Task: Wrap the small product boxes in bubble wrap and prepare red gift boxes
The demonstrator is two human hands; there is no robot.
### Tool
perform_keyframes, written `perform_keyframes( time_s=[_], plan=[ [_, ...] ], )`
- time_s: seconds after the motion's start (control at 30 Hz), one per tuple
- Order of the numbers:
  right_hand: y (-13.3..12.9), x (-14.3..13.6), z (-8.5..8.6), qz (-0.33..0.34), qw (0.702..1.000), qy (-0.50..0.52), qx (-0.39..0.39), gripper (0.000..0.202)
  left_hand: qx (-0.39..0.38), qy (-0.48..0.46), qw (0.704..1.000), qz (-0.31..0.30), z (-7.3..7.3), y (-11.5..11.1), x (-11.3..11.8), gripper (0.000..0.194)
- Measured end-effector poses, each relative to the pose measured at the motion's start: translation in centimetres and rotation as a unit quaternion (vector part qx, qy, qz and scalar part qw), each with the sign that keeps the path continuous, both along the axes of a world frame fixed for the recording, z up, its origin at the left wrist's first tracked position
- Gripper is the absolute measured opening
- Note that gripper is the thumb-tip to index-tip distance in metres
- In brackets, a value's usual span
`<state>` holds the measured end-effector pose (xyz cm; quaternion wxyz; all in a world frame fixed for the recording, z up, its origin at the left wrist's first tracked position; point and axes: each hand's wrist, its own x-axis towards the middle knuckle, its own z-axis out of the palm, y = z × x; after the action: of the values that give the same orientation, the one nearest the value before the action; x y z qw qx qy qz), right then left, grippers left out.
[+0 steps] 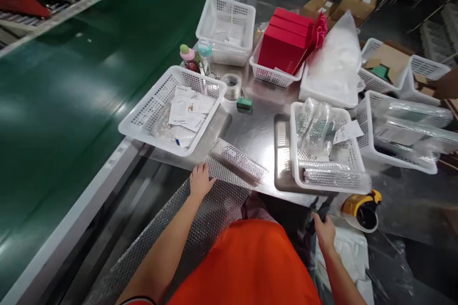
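Orange shirt [254, 267] fills the foreground; the left hand [201, 183] lies open on bubble wrap [227, 195], the right hand [325, 232] (grip? cannot tell) at a dark object [325, 207].

Pegged as a warehouse packing station, tbh: a metal tabletop [255, 126] is flanked by a wide green conveyor belt [89, 90], wrapped goods [318, 126] are kept in white baskets [153, 141] (a tape roll [231, 92] is parked there too), and cardboard boxes [359, 1] are piled behind.
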<state>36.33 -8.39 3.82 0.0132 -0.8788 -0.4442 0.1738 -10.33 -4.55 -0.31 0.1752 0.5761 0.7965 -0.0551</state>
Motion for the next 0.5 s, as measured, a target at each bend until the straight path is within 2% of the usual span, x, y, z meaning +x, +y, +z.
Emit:
perform_keyframes(
  time_s=[0.03,0.1,0.17,0.23,0.3,0.37,0.43,0.5],
  plan=[
    [-1.7,-0.6,0.2,0.03,0.999,0.025,0.0,0.026,0.002,-0.006,1.0,-0.002,-0.1,0.0,-0.2,0.064],
    [-3.8,-3.0,0.5,0.135,0.987,0.086,0.012,0.03,0.014,-0.013,1.0,-0.004,-0.1,-0.1,-0.5,0.063],
    [-3.6,-7.1,0.8,0.222,0.967,0.124,-0.021,0.038,0.03,-0.016,0.999,-0.001,0.0,-0.1,-0.5,0.061],
    [-1.3,-12.7,1.1,0.288,0.946,0.113,-0.094,0.042,0.041,-0.018,0.999,0.001,0.0,-0.2,-0.4,0.059],
    [2.2,-19.2,1.3,0.392,0.911,0.088,-0.095,0.04,0.047,-0.025,0.999,0.005,-0.1,-0.2,-0.4,0.056],
    [5.4,-25.4,1.2,0.466,0.877,0.05,-0.107,0.036,0.05,-0.038,0.998,0.021,-0.4,-0.2,-0.4,0.055],
    [7.7,-30.2,0.6,0.518,0.847,0.02,-0.117,0.036,0.054,-0.053,0.996,0.044,-0.8,-0.1,-0.4,0.056],
    [8.9,-33.3,-0.3,0.545,0.83,0.01,-0.12,0.036,0.057,-0.061,0.995,0.061,-1.2,0.0,-0.3,0.056]
  ],
)
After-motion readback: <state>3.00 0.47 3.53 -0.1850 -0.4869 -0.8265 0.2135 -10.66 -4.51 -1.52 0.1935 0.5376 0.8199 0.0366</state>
